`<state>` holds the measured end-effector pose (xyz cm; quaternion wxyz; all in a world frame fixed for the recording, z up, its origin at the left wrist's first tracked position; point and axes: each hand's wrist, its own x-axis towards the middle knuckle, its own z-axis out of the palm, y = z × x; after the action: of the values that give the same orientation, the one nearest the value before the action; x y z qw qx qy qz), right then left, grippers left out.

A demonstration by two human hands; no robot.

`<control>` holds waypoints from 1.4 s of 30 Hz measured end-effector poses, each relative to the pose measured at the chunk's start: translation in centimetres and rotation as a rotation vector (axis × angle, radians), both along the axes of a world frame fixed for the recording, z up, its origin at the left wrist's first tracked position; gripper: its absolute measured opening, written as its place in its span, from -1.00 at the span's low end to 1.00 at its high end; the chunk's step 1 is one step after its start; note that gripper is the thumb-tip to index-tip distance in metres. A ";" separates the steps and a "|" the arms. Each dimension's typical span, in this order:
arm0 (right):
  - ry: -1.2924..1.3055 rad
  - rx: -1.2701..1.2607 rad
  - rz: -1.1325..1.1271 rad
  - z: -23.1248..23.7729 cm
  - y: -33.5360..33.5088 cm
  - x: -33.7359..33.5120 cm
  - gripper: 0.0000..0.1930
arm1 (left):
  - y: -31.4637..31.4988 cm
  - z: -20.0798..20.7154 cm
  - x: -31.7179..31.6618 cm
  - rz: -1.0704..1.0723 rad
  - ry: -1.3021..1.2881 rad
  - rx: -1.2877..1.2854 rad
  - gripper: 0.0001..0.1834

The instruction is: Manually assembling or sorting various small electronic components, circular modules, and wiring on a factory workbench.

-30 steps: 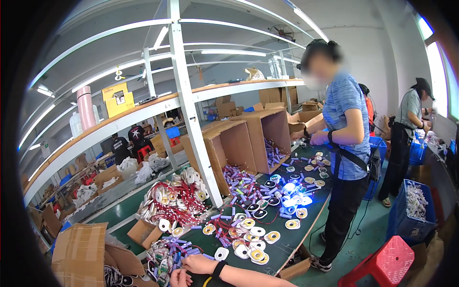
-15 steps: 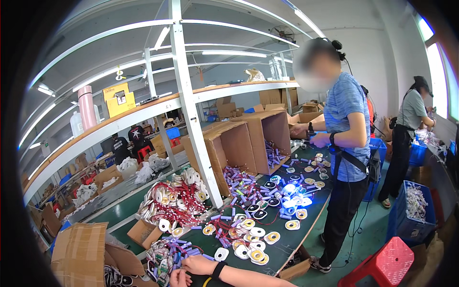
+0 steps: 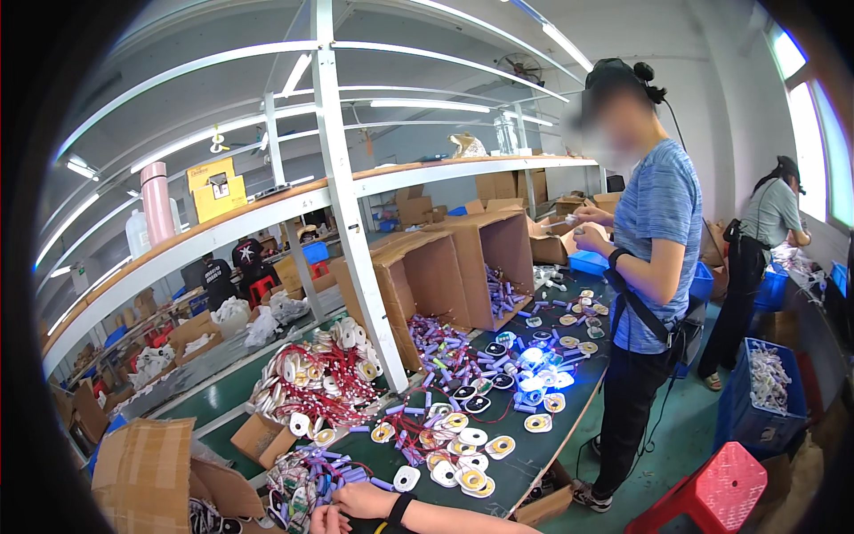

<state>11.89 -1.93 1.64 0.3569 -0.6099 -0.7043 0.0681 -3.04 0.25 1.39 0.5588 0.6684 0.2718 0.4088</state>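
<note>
At the lower edge, my left hand [image 3: 330, 520] and my right hand [image 3: 364, 500] are close together with curled fingers. What they pinch, if anything, is too small or hidden to make out. A black band [image 3: 400, 508] circles my right wrist. Just beyond my fingers lies a heap of purple cylindrical batteries [image 3: 342, 464] mixed with wires and small green circuit boards [image 3: 300, 491]. Right of the heap, white rounded discs with yellow centres [image 3: 500, 446] and plain white rings [image 3: 406, 479] are scattered over the dark green tabletop [image 3: 525, 463].
Farther back stand cardboard boxes [image 3: 427, 258] spilling batteries, beside a pile of white discs with red wires [image 3: 311, 378]. Blue lights [image 3: 532, 358] glow on the table. A shelf post [image 3: 349, 205] rises from it. A co-worker [image 3: 658, 205] stands right, near a red stool [image 3: 712, 489].
My hands have shifted slightly left and down, still together. The co-worker's hands have come up closer to the chest, holding a small white piece. The whole view has moved a little.
</note>
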 end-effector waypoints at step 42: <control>0.005 0.079 -0.052 0.1 -0.1 -0.6 -0.83 | 1.3 -1.4 0.0 0.082 -0.045 0.033 -0.76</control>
<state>11.30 -2.03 1.71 0.3842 -0.6132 -0.6894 0.0325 -3.06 1.57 0.00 0.5366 0.6564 0.2798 0.4505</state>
